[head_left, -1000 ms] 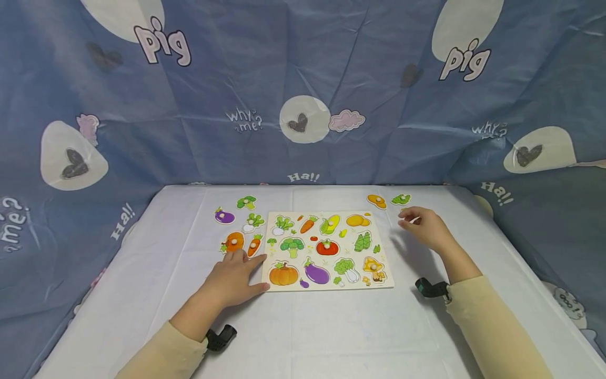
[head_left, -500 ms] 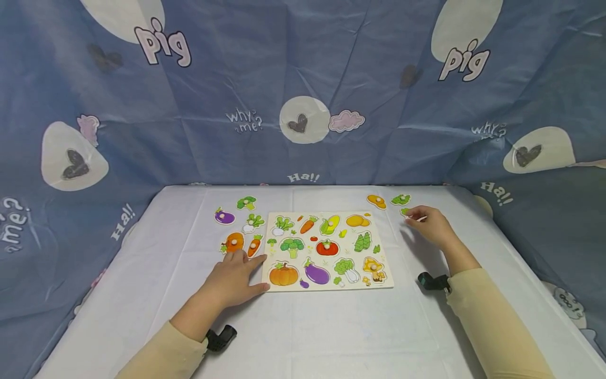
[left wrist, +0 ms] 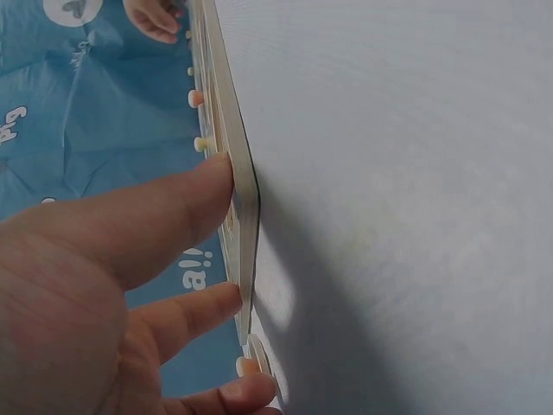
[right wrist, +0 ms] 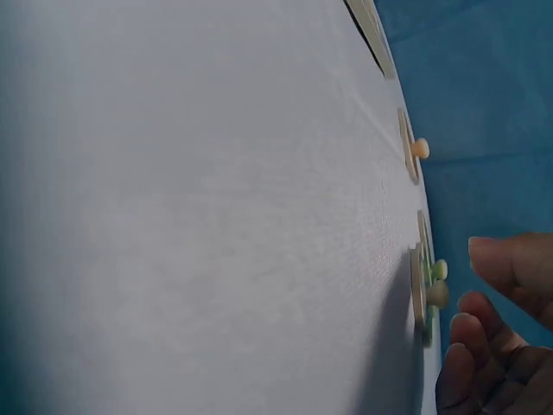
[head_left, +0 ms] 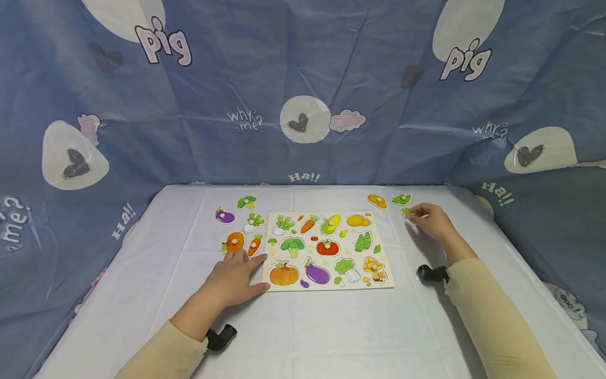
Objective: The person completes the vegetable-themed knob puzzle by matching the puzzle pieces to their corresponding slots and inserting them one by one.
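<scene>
A white wooden peg puzzle board (head_left: 326, 260) with vegetable pictures lies mid-table. The left hand (head_left: 234, 279) rests at its left edge; in the left wrist view, the thumb and one finger touch the board's edge (left wrist: 248, 199). At upper right, the right hand (head_left: 431, 221) is over a green-and-white leafy vegetable piece (head_left: 405, 212), partly hidden by its fingers. In the right wrist view, the thumb and fingers of the right hand (right wrist: 492, 363) are apart, close to a small knob (right wrist: 438, 294) on a piece lying on the table. Tomato (head_left: 327, 247) and mushroom (head_left: 373, 267) pieces with knobs sit in the board.
Left of the board lie eggplant (head_left: 224, 216), broccoli (head_left: 246, 202), radish (head_left: 253, 223), pumpkin (head_left: 234, 242) and carrot (head_left: 254, 245) pieces. A potato piece (head_left: 377, 201) and a green piece (head_left: 401, 199) lie behind the right hand. Blue printed cloth (head_left: 303, 158) encloses the white table.
The right hand has moved slightly right and its fingers have come down to the leafy vegetable piece, more of which now shows. The left hand and the board have stayed in place.
</scene>
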`<state>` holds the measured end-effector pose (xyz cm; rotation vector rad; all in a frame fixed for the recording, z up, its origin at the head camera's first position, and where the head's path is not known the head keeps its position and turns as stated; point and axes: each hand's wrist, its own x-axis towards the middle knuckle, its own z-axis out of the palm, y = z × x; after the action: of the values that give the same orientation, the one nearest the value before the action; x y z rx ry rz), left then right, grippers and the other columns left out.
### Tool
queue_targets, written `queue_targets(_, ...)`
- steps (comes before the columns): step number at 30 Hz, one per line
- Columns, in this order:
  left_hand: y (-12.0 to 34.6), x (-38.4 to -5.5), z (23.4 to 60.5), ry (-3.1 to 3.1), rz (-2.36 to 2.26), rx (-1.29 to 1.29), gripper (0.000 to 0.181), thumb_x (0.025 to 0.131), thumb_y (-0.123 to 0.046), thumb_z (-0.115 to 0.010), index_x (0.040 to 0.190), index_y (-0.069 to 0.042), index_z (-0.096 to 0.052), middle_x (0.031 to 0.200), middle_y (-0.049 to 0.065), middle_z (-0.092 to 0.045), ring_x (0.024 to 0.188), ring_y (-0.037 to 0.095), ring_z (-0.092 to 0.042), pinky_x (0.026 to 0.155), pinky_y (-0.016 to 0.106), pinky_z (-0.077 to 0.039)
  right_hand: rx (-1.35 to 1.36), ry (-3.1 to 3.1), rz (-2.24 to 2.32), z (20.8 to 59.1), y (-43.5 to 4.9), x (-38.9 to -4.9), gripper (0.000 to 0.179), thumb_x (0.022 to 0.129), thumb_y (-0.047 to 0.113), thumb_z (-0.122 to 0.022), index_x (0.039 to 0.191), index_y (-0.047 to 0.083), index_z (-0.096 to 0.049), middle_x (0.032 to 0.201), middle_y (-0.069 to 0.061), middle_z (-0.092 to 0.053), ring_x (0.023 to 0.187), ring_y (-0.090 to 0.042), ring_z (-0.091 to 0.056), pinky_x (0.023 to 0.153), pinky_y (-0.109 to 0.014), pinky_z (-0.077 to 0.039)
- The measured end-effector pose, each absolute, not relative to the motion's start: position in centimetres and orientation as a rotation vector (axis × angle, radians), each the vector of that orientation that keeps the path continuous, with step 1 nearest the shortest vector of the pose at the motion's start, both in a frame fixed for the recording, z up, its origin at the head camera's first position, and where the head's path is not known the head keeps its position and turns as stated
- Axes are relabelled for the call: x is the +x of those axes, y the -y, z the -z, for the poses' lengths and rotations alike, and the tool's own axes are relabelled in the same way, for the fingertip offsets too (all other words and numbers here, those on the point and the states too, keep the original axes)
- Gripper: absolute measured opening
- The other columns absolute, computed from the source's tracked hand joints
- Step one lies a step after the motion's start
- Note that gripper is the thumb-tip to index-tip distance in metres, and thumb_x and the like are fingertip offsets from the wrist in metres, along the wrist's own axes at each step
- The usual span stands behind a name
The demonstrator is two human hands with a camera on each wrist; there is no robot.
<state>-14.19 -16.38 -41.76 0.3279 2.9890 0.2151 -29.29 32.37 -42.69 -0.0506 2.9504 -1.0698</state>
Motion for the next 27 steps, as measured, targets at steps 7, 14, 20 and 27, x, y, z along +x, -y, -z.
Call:
queue_targets(7,16.4,-14.2,41.7,-2.988,-0.221,0.326,0.075,0.081,-0.052,-0.077,0.145,-0.019,-0.056,0.103,0.011,-0.048,0.094,0.026,-0.043,0.081,0.046,-0.046,-0.021,-2.935,1.083,42.9,-32.6,-30.1,0.031,0.097,0.014,-0.065,0.121,-0.004,-0.064,0.111,-0.023,-0.06,0.095,-0.032,-0.055,0.075,-0.037,-0.043)
queue_targets(14,16.4,-14.2,41.7,-2.983,-0.21,0.32,0.075,0.081,-0.053,-0.077,0.145,-0.019,-0.056,0.103,0.011,-0.048,0.093,0.026,-0.044,0.081,0.046,-0.046,0.03,-2.88,1.105,43.1,-32.6,-30.6,0.034,0.096,0.013,-0.065,0.124,-0.005,-0.061,0.116,-0.025,-0.057,0.1,-0.034,-0.054,0.079,-0.039,-0.043)
queue_targets(20,16.4,-14.2,41.7,-2.986,-0.214,0.321,0.075,0.081,-0.052,-0.077,0.145,-0.019,-0.055,0.105,0.012,-0.049,0.094,0.026,-0.044,0.081,0.046,-0.046,0.067,-2.869,1.067,43.3,-32.6,-31.0,0.034,0.095,0.013,-0.066,0.124,-0.004,-0.061,0.116,-0.025,-0.057,0.099,-0.034,-0.053,0.078,-0.039,-0.044)
queue_targets(27,16.3,-14.2,41.6,-2.98,-0.225,0.322,0.075,0.081,-0.052,-0.077,0.145,-0.019,-0.055,0.104,0.012,-0.048,0.094,0.026,-0.044,0.081,0.046,-0.045,0.079,-2.877,1.0,43.6,-32.7,-31.4,0.032,0.097,0.013,-0.063,0.122,-0.005,-0.061,0.112,-0.023,-0.057,0.095,-0.032,-0.053,0.075,-0.038,-0.044)
